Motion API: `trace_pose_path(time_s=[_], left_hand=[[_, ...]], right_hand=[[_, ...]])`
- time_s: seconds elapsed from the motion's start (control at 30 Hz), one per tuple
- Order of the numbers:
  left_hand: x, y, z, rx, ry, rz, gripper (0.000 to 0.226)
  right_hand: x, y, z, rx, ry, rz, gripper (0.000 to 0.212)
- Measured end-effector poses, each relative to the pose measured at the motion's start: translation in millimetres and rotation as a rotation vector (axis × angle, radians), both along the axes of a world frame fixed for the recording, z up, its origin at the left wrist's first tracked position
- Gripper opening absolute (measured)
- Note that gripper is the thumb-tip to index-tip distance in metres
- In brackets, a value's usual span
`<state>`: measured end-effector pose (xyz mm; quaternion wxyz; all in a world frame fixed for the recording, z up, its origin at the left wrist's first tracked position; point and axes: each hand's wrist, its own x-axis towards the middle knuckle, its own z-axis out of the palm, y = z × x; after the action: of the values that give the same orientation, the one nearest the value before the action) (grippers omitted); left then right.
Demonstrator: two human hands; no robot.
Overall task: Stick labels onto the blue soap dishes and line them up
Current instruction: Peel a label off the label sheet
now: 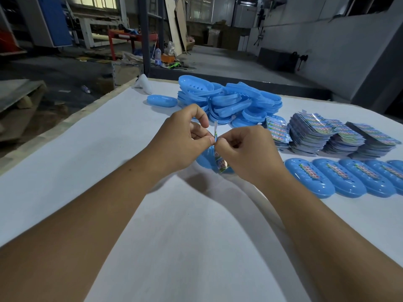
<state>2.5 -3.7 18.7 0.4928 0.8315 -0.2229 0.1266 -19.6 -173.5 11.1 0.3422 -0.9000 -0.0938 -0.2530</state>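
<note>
— Head view: where are the two hands?
— Both meet above the middle of the white table point(87, 171). The left hand point(183, 140) and the right hand point(244, 149) have their fingers curled, and each pinches the same narrow label point(216, 136) between thumb and forefinger. The strip stands nearly upright between them, with its printed lower end hanging down.

— And the dish for it?
— A blue soap dish point(206, 160) lies on the cloth right under the hands, mostly hidden by them. I cannot tell whether the label touches it.

— What else is there?
— A heap of unlabelled dishes point(229, 99) sits beyond the hands, with a single dish point(161, 100) just left of it. To the right of the heap are stacks of labels point(327, 136). Nearer than those, a row of labelled dishes point(340, 179) lies side by side, running off the right edge.
</note>
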Motion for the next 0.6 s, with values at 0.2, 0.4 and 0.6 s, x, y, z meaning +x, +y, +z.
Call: trace_pose_path(time_s=[0.2, 0.4, 0.6], left_hand=[[0.5, 0.4, 0.1, -0.002, 0.01, 0.011, 0.03], [-0.2, -0.6, -0.5, -0.005, 0.015, -0.002, 0.031], [0.2, -1.6, -1.9, -0.027, 0.036, 0.005, 0.031]], right_hand=[[2.2, -2.3, -1.4, 0.006, 0.013, 0.027, 0.034], [1.2, -0.1, -1.7, -0.021, -0.032, -0.024, 0.032], [2.5, 3.1, -1.3, -0.059, -0.057, -0.071, 0.033]])
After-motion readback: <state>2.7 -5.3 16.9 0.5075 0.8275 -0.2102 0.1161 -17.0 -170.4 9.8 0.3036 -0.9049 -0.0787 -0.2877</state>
